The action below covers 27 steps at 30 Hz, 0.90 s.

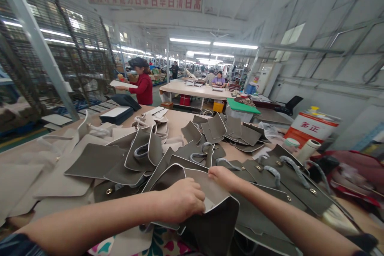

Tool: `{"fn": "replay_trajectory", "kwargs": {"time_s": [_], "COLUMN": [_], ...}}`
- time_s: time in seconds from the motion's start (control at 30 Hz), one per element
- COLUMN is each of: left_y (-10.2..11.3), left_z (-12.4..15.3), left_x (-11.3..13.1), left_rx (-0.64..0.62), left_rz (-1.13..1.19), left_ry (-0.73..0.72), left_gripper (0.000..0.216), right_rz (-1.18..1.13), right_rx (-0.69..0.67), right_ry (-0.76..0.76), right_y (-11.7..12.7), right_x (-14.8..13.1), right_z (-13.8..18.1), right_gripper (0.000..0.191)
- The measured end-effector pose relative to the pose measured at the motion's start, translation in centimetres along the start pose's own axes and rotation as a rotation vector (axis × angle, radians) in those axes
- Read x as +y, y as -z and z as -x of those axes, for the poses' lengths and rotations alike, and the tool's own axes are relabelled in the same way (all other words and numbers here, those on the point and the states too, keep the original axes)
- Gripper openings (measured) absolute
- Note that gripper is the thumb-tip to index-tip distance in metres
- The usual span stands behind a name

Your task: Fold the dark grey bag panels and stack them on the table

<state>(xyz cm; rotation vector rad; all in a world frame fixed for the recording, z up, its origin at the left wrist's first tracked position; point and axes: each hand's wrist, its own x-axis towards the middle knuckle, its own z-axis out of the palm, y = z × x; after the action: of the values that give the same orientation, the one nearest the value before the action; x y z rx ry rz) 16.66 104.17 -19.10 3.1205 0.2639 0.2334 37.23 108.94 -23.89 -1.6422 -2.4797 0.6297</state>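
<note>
A dark grey-green handbag (217, 218) with pale raw edges stands before me, its lighter inside showing. My left hand (185, 200) is closed on its edge, fingers curled toward the inside. My right hand (223, 178) pinches the far edge of the same bag; the fingertips are partly hidden. Beyond my hands lie more grey-green bag pieces (93, 160), some with wrapped handles (141, 151). At right, flat bag panels (295, 186) carry wrapped handles and gold-coloured metal fittings.
Beige panels (66, 172) cover the table's left side. A dark stack (117, 115) sits at the back left. An orange-and-white can (309, 128), a pale cylinder (308, 150) and a red bag (354, 172) stand right. A person in red (144, 88) stands beyond the table.
</note>
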Motion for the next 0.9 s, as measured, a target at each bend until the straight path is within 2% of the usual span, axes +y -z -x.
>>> {"fn": "replay_trajectory", "kwargs": {"time_s": [0.13, 0.27, 0.37, 0.47, 0.53, 0.63, 0.67, 0.7, 0.77, 0.83, 0.9], "left_y": [0.5, 0.1, -0.1, 0.0, 0.3, 0.8, 1.0, 1.1, 1.3, 1.3, 1.3], "left_z": [0.5, 1.0, 1.2, 1.5, 2.2, 4.0, 4.6, 5.3, 6.3, 6.9, 7.0], "left_x": [-0.8, -2.2, -2.7, -3.1, -3.7, -5.1, -5.6, -6.1, -6.8, -7.1, -7.0], "left_rx": [0.014, 0.030, 0.063, 0.111, 0.174, 0.291, 0.308, 0.304, 0.255, 0.214, 0.232], "left_rz": [0.047, 0.135, 0.163, 0.107, 0.025, -0.023, 0.001, 0.043, 0.177, 0.350, 0.507], "left_ry": [0.109, 0.263, 0.291, 0.339, 0.411, 0.582, 0.643, 0.697, 0.764, 0.768, 0.751], "left_gripper": [0.010, 0.007, 0.009, 0.013, 0.025, 0.067, 0.073, 0.072, 0.057, 0.037, 0.025], "right_rz": [-0.024, -0.099, 0.063, 0.286, 0.396, 0.445, 0.438, 0.427, 0.410, 0.393, 0.379], "right_rx": [-0.017, -0.012, 0.009, 0.118, 0.222, 0.330, 0.336, 0.336, 0.327, 0.321, 0.327], "right_ry": [0.109, 0.254, 0.252, 0.207, 0.218, 0.252, 0.260, 0.262, 0.260, 0.262, 0.262], "right_y": [0.9, 2.5, 2.9, 2.6, 2.5, 3.3, 3.7, 4.1, 4.7, 5.1, 5.2], "right_x": [-1.7, -4.0, -4.8, -4.9, -4.7, -4.0, -3.7, -3.4, -2.9, -2.4, -2.1], "right_z": [1.0, 3.3, 4.4, 4.5, 4.3, 4.0, 3.9, 3.8, 3.6, 3.3, 3.1], "right_gripper": [0.016, 0.024, 0.018, 0.005, 0.008, 0.009, 0.009, 0.010, 0.011, 0.012, 0.011]}}
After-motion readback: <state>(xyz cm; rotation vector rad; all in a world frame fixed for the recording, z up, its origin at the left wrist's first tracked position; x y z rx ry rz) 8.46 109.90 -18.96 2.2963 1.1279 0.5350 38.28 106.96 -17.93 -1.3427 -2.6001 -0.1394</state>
